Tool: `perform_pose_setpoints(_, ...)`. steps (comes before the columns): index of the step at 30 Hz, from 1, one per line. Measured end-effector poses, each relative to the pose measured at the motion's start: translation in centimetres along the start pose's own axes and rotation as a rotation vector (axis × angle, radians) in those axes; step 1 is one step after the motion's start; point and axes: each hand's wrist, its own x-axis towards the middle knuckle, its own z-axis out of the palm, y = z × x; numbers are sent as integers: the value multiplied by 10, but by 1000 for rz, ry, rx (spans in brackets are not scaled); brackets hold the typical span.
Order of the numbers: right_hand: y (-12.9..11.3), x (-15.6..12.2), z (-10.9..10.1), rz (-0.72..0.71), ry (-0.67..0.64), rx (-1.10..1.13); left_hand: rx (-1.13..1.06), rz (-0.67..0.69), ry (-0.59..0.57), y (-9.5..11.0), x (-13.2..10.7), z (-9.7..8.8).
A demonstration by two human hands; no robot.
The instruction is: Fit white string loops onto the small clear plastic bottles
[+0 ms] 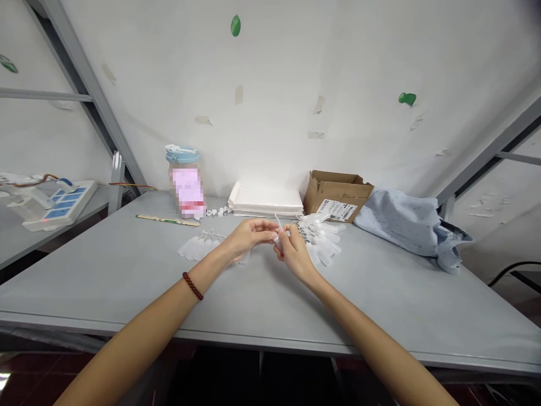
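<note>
My left hand [247, 237] and my right hand [291, 251] meet over the middle of the grey table [127, 282]. Both pinch a small clear plastic piece [278, 228] between their fingertips, and a thin stalk of it sticks up between them. Just right of my right hand lies a pile of similar clear plastic pieces [323, 237]. A smaller row of clear pieces [198, 245] lies flat on the table, left of my left hand. A dark bead bracelet [193, 286] is on my left wrist.
At the back stand a jar with a blue lid [185, 180], a stack of white sheets [266, 200] and an open cardboard box [338, 194]. A blue cloth [406, 223] lies at the right. A wooden stick [168, 220] and small white caps [217, 212] lie near the jar.
</note>
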Motion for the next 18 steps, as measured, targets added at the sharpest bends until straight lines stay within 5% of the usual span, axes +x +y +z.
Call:
perform_pose_setpoints(5, -3, 0, -1, -21, -10, 20, 149, -9, -55, 1, -3, 1)
perform_pose_setpoints(11, -5, 0, -3, 59, -33, 95, 57, 22, -222, 1, -4, 0)
perform_pose_setpoints(18, -1, 0, 0, -29, 5, -12, 59, -3, -49, 3, -3, 2)
